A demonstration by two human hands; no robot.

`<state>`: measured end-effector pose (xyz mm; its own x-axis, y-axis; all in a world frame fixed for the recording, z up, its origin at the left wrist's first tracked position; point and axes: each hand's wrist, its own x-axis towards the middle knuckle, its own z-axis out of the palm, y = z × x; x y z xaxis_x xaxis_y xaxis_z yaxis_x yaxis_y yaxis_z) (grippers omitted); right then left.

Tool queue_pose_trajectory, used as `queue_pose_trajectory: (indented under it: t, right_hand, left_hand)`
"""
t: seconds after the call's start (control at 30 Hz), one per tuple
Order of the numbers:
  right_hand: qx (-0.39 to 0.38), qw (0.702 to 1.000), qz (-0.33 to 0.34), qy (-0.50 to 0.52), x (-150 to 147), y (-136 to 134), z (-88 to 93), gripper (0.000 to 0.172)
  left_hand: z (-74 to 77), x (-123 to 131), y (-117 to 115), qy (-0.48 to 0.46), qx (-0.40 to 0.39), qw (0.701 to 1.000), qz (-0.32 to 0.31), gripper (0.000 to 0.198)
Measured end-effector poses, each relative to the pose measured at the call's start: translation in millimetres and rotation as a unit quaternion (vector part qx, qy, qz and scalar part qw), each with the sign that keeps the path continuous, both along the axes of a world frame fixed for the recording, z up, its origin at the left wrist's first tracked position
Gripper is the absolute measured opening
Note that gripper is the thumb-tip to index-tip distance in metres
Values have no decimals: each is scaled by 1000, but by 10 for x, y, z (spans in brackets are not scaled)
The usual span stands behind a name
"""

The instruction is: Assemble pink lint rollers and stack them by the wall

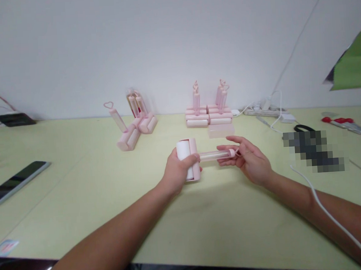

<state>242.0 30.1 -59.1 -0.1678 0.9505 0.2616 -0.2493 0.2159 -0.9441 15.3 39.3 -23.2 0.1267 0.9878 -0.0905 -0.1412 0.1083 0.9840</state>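
I hold a pink lint roller (197, 157) sideways above the pale green table (203, 215). My left hand (176, 172) is wrapped round its white roll and pink cover. My right hand (249, 159) pinches the end of its clear pink handle, fingers partly stretched out. Behind them, more pink lint rollers stand in a stacked group (208, 109) by the wall. Another group (133, 121) leans at the back left.
A dark phone (16, 181) lies at the left. A power strip with white cables (267, 110) sits at the back right, and a white cable (332, 215) crosses my right forearm. Red-handled scissors (345, 123) lie far right. A green sheet (355, 65) hangs upper right.
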Motion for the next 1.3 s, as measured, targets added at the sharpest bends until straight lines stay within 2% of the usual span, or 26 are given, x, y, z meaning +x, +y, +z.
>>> queue_pose_trajectory:
  t: [0.13, 0.23, 0.27, 0.33, 0.4, 0.5, 0.63, 0.7, 0.77, 0.9, 0.97, 1.03, 1.1, 1.17, 1.23, 1.3]
  right_hand:
    - [-8, 999, -23, -45, -3, 53, -102, 40]
    - [36, 987, -97, -121, 142, 204, -168, 42]
    - [65, 974, -141, -163, 227, 279, -185, 42]
    - [122, 927, -225, -276, 426, 445, -216, 40]
    - [154, 876, -267, -370, 619, 604, -252, 41]
    - [198, 832, -258, -449, 789, 770, -330, 45]
    - [225, 795, -186, -532, 767, 848, -430, 56]
    - [228, 784, -161, -554, 718, 858, -442, 61]
    - [234, 778, -167, -559, 683, 861, -420, 61]
    - [234, 766, -268, -536, 677, 856, -342, 49]
    - [232, 757, -303, -530, 688, 852, -331, 51]
    - [236, 750, -292, -545, 696, 854, -347, 60]
    - [240, 746, -243, -571, 699, 860, -370, 68]
    - [241, 747, -219, -579, 697, 864, -377, 64]
    - [240, 751, -255, -560, 693, 859, -365, 53]
    - [240, 750, -300, -538, 687, 848, -350, 48]
  left_hand:
    - [-29, -51, 41, 4, 4, 1000, 2, 45]
    - [-38, -79, 70, 6, -2, 1000, -3, 45]
    - [-39, -85, 76, 8, -7, 1000, -11, 45]
    - [-40, -94, 79, 10, -30, 999, -37, 47]
    - [-36, -99, 68, -1, -66, 995, -76, 47]
    - [-22, -106, 35, -34, -118, 983, -137, 45]
    - [3, -108, 3, -32, -139, 966, -214, 48]
    - [11, -103, 4, -18, -133, 961, -243, 47]
    - [11, -102, 19, -2, -124, 960, -251, 46]
    - [8, -141, 66, -6, -114, 953, -279, 50]
    - [17, -180, 80, -17, -112, 943, -313, 57]
    - [38, -216, 83, -21, -104, 933, -343, 63]
    - [62, -242, 83, -23, -97, 928, -358, 66]
    - [81, -260, 87, -21, -98, 933, -345, 72]
    - [85, -275, 102, -11, -100, 945, -312, 78]
    - [74, -288, 124, -3, -97, 955, -280, 72]
